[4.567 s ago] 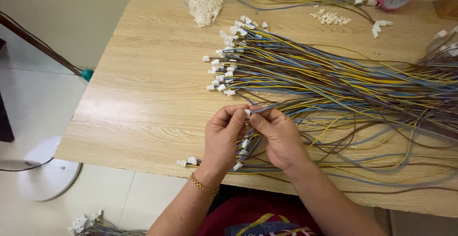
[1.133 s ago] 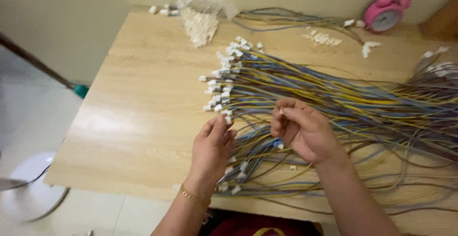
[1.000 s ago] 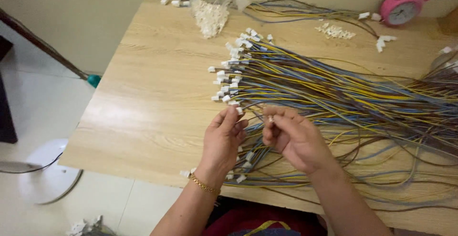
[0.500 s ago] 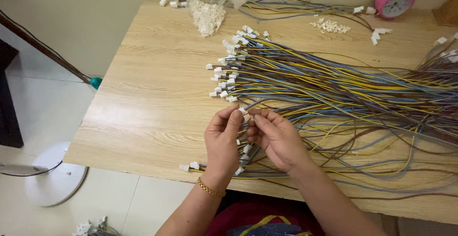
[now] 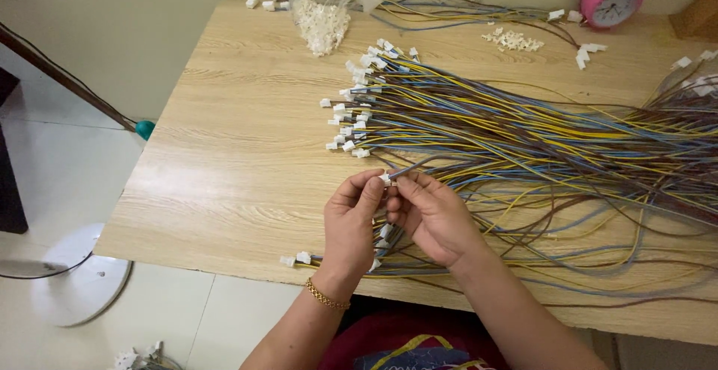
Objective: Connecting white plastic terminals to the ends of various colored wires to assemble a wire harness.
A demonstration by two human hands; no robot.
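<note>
My left hand (image 5: 351,220) and my right hand (image 5: 430,216) meet over the near edge of a wooden table (image 5: 239,145). Between their fingertips sits a small white connector (image 5: 386,179), pinched by the left fingers. My right fingers pinch the thin wire strand (image 5: 413,168) that enters it. A big fan of yellow, blue and brown wires (image 5: 538,142) with white connectors on their ends (image 5: 351,119) lies just beyond the hands. More finished ends (image 5: 298,258) lie under my left wrist.
A clear bag of loose white connectors (image 5: 320,18) stands at the back. Further loose connectors (image 5: 513,39) and a pink alarm clock (image 5: 613,2) are at the back right. A white fan base (image 5: 75,276) stands on the floor left of the table.
About a second ago my hands were apart, the right one reaching into the wire pile. They have come together again, pinching one strand and a connector.
</note>
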